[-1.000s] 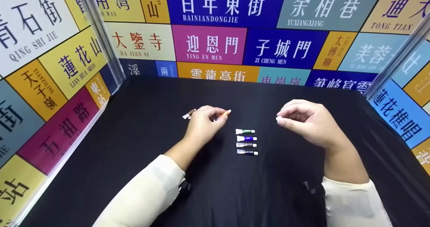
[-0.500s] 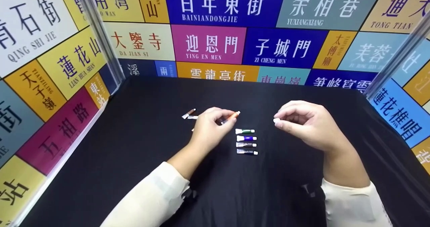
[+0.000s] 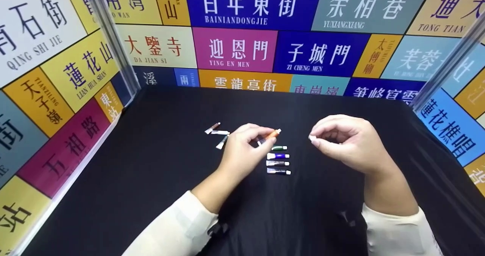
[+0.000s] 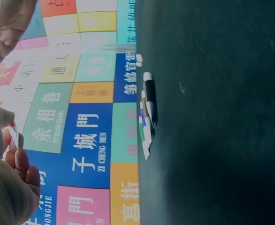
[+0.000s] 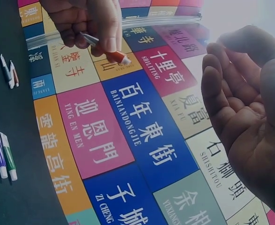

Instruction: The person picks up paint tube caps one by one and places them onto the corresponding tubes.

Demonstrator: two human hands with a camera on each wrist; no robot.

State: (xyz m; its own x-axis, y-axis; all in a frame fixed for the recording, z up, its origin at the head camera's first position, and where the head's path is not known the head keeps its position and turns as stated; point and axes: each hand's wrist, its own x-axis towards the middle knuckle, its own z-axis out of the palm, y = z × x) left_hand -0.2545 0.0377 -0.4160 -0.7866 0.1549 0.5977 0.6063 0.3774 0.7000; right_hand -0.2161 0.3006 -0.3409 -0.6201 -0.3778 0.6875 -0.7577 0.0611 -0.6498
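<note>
Since a second ago my left hand (image 3: 242, 149) has carried the orange tube (image 3: 271, 135), pinched between thumb and fingertips, rightward from the loose tubes (image 3: 218, 132) until it hangs just above the green tube (image 3: 279, 148) heading the row of four tubes (image 3: 278, 159) on the black cloth (image 3: 151, 180). My right hand (image 3: 346, 140) has barely moved, fingers loosely curled and holding nothing. My left fingers hide the orange tube's rear end and part of the green tube.
</note>
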